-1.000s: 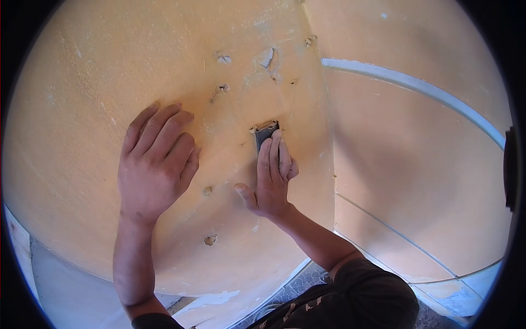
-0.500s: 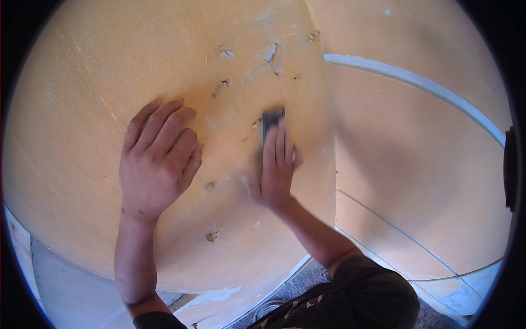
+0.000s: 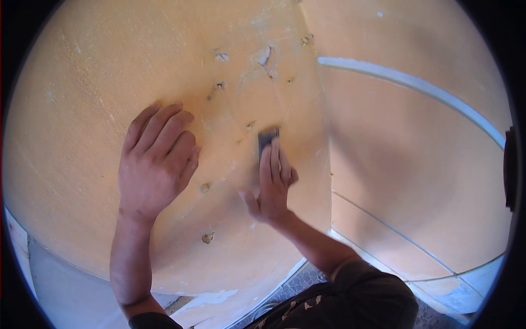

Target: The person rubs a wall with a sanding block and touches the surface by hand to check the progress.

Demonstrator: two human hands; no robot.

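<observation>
My left hand (image 3: 159, 156) rests against the orange-tan wall (image 3: 164, 55), its fingers somewhat apart and bent, holding nothing. To its right, my right hand (image 3: 274, 181) presses a dark flat block (image 3: 268, 138) to the same wall, with the fingers laid along it and the thumb out to the side. Just up and left of the block is a small chipped spot (image 3: 250, 125). Larger chips with pale patches (image 3: 264, 56) show higher up, and a hole (image 3: 207, 237) lies below, between my two forearms.
A wall corner runs down right of my right hand. On the adjoining wall (image 3: 372, 120) are a pale raised strip (image 3: 411, 82) and a thin line lower down. Patterned floor (image 3: 301, 279) shows at the bottom, beside my dark shirt.
My right hand and the dark block have moved down the wall, uncovering more of the surface above them. My left hand stays in nearly the same place.
</observation>
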